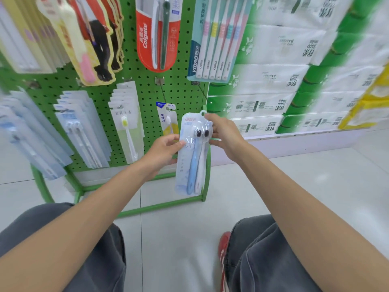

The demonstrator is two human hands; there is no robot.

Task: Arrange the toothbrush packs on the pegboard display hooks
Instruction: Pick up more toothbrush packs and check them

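Note:
A clear pack with a blue and a pink toothbrush [194, 157] hangs upright in front of the green pegboard [147, 85]. My left hand [163, 150] pinches its left edge near the middle. My right hand [223, 131] grips its top right corner, just below the hang loop. A bare hook [203, 92] juts from the board's right edge a little above the pack's loop. Another hook [163, 91] to its left carries a yellow-and-white pack [168, 119], partly hidden behind my left hand.
More packs hang on the board: a red Colgate pack [156, 32], a multi-brush YIBAO pack [214, 39], white and pale blue packs [82, 127] lower left. Stacked tissue packages [294, 70] fill shelves on the right. The rack's green base frame [160, 205] stands on the tiled floor.

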